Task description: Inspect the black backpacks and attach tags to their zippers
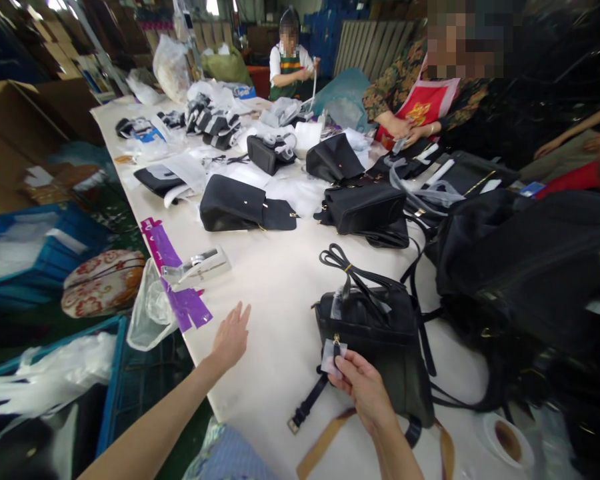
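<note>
My right hand (363,385) is pinching clear film (326,362), left hand (231,338) is hanging open, empty, and hasty tugging could be tearing it.

6 bags (405,377) (at least), 1 tape dispenser (209,268), 1 floral bundle (104,283)

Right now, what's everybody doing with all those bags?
The person's right hand pinches a small see-through sheet at the pull tab of a black bag on the white table. The left hand is open, holding nothing, near a tape dispenser. More black bags lie farther back, where a co-worker in a red apron has both hands by some.
</note>
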The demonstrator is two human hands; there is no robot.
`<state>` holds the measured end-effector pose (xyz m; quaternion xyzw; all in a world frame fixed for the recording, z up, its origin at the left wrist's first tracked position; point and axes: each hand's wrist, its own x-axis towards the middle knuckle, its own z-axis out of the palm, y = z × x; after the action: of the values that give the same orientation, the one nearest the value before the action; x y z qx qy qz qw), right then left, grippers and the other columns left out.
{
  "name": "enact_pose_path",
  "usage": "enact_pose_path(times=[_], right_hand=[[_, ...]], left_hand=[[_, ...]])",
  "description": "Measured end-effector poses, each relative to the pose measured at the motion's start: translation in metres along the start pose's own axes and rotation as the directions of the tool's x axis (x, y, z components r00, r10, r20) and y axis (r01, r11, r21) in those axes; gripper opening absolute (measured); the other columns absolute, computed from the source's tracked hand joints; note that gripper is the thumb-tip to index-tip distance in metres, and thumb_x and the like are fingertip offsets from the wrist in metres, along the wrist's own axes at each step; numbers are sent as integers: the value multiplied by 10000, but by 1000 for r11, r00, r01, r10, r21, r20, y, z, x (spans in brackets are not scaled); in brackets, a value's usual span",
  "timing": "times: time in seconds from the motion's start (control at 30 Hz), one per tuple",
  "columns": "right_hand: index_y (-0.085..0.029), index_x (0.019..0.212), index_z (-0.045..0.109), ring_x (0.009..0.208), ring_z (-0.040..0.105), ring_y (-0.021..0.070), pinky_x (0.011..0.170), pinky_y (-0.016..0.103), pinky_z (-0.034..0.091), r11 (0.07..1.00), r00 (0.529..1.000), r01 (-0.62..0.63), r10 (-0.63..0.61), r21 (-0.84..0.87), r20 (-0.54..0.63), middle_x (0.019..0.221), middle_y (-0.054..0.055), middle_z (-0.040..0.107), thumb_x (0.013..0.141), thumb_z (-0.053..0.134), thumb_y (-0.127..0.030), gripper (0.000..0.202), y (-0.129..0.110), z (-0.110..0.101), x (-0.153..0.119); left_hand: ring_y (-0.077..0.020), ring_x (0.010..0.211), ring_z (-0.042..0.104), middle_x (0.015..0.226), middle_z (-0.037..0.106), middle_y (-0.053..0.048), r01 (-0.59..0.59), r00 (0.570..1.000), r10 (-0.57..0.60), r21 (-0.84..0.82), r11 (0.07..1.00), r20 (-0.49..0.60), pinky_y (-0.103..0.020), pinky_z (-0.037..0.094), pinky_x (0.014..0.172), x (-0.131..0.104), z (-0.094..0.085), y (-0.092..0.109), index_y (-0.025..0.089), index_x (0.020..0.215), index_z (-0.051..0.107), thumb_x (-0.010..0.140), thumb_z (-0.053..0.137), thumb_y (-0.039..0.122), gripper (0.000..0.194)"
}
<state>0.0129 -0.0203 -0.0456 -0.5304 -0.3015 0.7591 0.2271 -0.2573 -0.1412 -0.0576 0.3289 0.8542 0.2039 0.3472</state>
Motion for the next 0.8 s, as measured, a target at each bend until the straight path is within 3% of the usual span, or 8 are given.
enact_pose_path(times=[0.1,0.17,0.23,0.33,0.43,0.5,0.67,0.8], right_hand=[[-149,841,715,662,658,150,597,249,579,1000,1000,0,0,5,12,747,32,728,453,909,-461,534,1,1,-2],[-154,831,709,649,647,143,597,252,575,1000,1000,6,-6,2,14,737,25,722,466,901,-463,516,2,2,-4],[-157,835,705,642,641,137,601,252,570,1000,1000,18,-18,-6,10,739,20,718,476,896,-461,508,3,1,-5],[-159,868,698,670,646,144,619,256,563,999,999,42,-41,-23,26,773,25,720,507,879,-468,508,3,0,-5],[-174,904,676,722,652,167,641,274,559,995,996,75,-71,-73,46,792,25,717,560,834,-502,501,4,-1,-4],[-187,896,655,736,655,185,647,291,555,983,995,100,-94,-155,43,777,22,712,593,787,-537,481,4,-2,-1],[-192,757,639,663,637,203,561,275,508,933,990,133,-144,-336,-8,689,25,684,638,705,-558,390,3,-8,5],[-205,781,689,679,617,203,558,260,476,859,967,183,-244,-478,-68,704,23,682,685,643,-518,331,-1,-12,8]], left_hand=[[-276,1179,548,1241,628,-144,-5,960,69,-231,973,273,-397,461,945,-17,31,28,140,1162,638,873,424,285,387],[-231,908,660,990,717,-124,77,901,97,-375,924,423,-321,522,734,-25,53,54,131,973,706,858,448,401,390],[-194,762,653,867,719,-107,204,849,126,-538,818,513,-270,490,618,-29,74,79,121,881,715,811,505,495,435],[-142,598,568,653,652,-49,297,861,112,-668,682,497,-227,396,529,-27,97,110,114,725,688,712,619,548,439],[-96,498,464,506,534,14,265,918,56,-715,647,391,-214,309,484,-22,111,126,123,584,628,631,726,461,356],[-84,483,445,495,516,25,270,935,17,-744,612,353,-212,301,479,-21,116,130,128,556,606,599,760,385,303],[-105,473,490,519,541,23,374,917,-79,-771,515,392,-232,389,486,-20,122,136,149,611,588,597,748,329,241],[-113,469,515,511,540,29,429,898,-128,-774,466,421,-246,429,497,-17,125,140,160,630,563,603,755,294,236]])
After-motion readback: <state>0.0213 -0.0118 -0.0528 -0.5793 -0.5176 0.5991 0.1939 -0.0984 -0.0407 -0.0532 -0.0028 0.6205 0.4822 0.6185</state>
